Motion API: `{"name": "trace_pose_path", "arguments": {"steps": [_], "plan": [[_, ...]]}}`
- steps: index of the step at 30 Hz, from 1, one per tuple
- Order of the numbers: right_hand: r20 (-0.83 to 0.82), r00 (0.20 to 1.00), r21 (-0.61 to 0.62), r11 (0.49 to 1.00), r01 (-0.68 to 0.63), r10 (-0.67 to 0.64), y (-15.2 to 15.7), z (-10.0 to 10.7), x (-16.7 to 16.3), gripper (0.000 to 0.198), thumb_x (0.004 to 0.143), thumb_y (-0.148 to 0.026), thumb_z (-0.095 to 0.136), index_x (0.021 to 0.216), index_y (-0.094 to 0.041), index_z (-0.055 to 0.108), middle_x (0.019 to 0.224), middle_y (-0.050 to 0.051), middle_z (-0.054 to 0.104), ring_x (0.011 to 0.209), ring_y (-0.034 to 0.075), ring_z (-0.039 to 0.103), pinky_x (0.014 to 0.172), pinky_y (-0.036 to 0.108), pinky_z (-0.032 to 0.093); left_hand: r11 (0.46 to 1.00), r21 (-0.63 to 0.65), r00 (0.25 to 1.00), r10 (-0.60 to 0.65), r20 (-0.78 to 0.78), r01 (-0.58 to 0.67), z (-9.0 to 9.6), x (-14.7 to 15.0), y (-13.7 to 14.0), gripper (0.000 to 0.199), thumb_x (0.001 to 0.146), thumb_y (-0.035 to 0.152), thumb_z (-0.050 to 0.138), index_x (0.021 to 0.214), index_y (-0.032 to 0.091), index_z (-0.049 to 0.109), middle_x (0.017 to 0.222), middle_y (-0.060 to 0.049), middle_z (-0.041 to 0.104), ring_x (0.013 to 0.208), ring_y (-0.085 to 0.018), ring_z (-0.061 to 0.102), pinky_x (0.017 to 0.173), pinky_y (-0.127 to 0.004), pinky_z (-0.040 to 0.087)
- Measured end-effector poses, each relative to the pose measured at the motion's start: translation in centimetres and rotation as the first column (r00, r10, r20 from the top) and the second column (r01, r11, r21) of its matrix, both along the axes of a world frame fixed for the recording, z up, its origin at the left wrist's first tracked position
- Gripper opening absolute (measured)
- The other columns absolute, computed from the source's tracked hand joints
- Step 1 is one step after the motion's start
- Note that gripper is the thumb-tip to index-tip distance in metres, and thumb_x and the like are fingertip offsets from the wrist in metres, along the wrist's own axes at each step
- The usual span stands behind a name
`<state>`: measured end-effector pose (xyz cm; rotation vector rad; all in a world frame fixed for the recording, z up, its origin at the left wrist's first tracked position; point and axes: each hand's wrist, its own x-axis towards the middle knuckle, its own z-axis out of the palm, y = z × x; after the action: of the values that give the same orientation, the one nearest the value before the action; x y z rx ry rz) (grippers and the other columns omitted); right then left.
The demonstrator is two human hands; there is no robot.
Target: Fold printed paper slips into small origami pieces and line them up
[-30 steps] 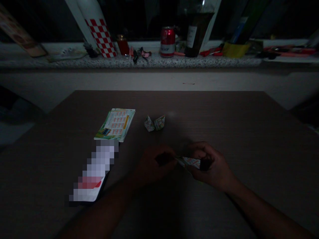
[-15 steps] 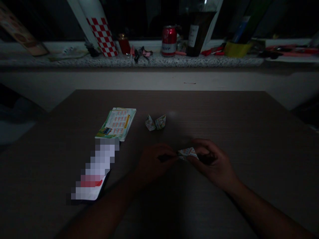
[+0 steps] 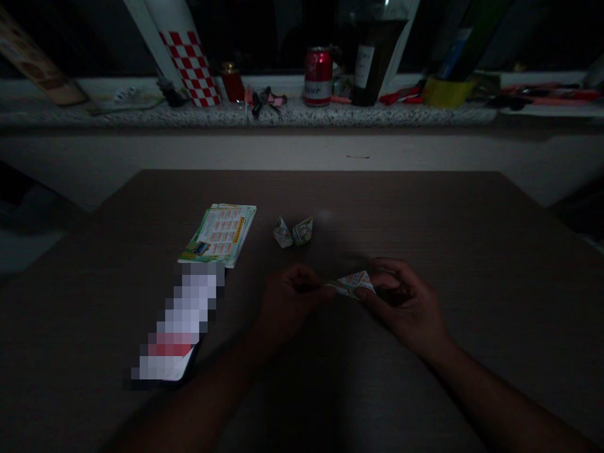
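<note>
Between my two hands is a small folded piece of printed paper (image 3: 355, 283), with a pointed, triangular shape. My left hand (image 3: 291, 302) pinches its narrow left end between thumb and fingers. On its wider right side, my right hand (image 3: 406, 302) grips it, thumb on the near edge and fingers behind. Beyond my left hand, two small folded paper pieces (image 3: 302, 232) stand side by side on the table. A stack of printed calendar cards (image 3: 219, 234) lies to their left.
A phone (image 3: 175, 368) with a blurred-out screen lies left of my left forearm, just below the cards. The brown table (image 3: 425, 214) ends at a wall under a granite sill (image 3: 292, 114). On the sill stand a red can (image 3: 318, 75), a checkered bottle (image 3: 191, 66) and several other items.
My left hand has shifted slightly, and the paper's left end now shows stretched out as a thin strip between my hands. The standing paper pieces and cards stay where they were.
</note>
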<state>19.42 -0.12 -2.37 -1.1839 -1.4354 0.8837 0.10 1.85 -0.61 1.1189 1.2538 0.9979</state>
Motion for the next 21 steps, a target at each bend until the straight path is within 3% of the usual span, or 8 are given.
{"name": "trace_pose_path", "arguments": {"steps": [3,12,17,21], "plan": [[-0.023,1.000,-0.001,1.000,0.007,-0.007,-0.02,0.01,-0.02,0.036,0.077,-0.019,0.072,0.109,-0.025,0.056,0.076,-0.002,0.072,0.071,0.014,0.069,0.071,0.026,0.054,1.000,0.010,0.998,-0.022,0.051,0.021,0.02,-0.14,0.11,0.027,0.060,0.020,0.082,0.064,0.016,0.056,0.058,0.005,0.062,0.054,-0.008,0.056,0.049,-0.016,0.039],[-0.068,0.996,-0.018,0.998,0.058,-0.060,-0.06,0.24,-0.25,0.033,0.077,-0.021,0.073,0.105,-0.024,0.056,0.077,0.000,0.073,0.072,0.016,0.070,0.068,0.027,0.056,0.994,0.060,0.978,-0.096,0.186,0.087,-0.33,-0.31,0.14,0.018,0.070,0.021,0.074,0.072,0.016,0.057,0.067,0.003,0.066,0.066,-0.014,0.067,0.066,-0.024,0.051],[-0.077,0.996,-0.029,0.998,0.047,-0.049,0.04,0.10,-0.13,0.034,0.078,-0.022,0.072,0.107,-0.024,0.055,0.078,0.000,0.072,0.072,0.016,0.069,0.067,0.027,0.055,0.985,0.134,0.993,-0.115,0.014,0.112,-0.26,-0.50,0.11,0.006,0.075,0.020,0.069,0.078,0.016,0.067,0.076,-0.001,0.072,0.075,-0.016,0.068,0.073,-0.025,0.052],[-0.066,0.997,-0.022,0.999,0.041,-0.042,0.00,-0.05,-0.08,0.033,0.078,-0.021,0.072,0.107,-0.024,0.056,0.078,-0.001,0.072,0.073,0.015,0.069,0.067,0.026,0.055,0.990,0.126,0.996,-0.057,-0.061,0.065,-0.24,-0.39,-0.17,0.013,0.073,0.023,0.072,0.084,0.017,0.072,0.082,-0.002,0.075,0.078,-0.017,0.069,0.071,-0.025,0.053]]}}
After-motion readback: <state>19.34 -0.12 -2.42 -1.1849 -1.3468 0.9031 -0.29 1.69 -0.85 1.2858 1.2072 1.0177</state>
